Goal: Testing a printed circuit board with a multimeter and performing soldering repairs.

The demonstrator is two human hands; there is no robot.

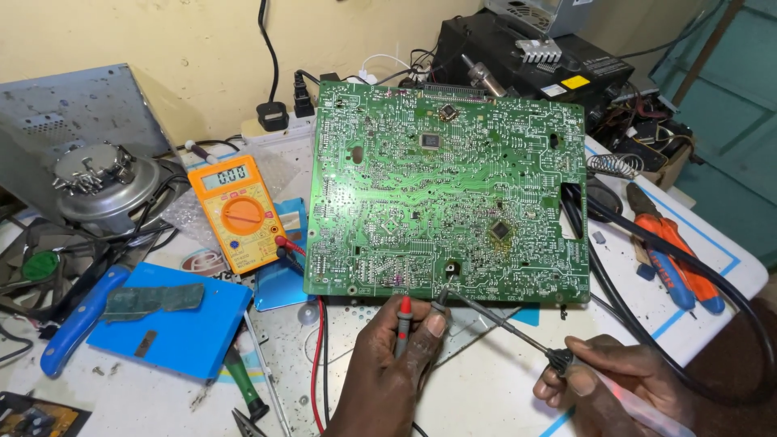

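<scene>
at the near edge of the green circuit board (449, 190) on the tabletop (486, 380), left hand (392, 364) fingers pinch both meter probes (403, 324) while right hand (607, 380) fingers grip the soldering iron (518, 333); keep all tips steady on one joint.
</scene>
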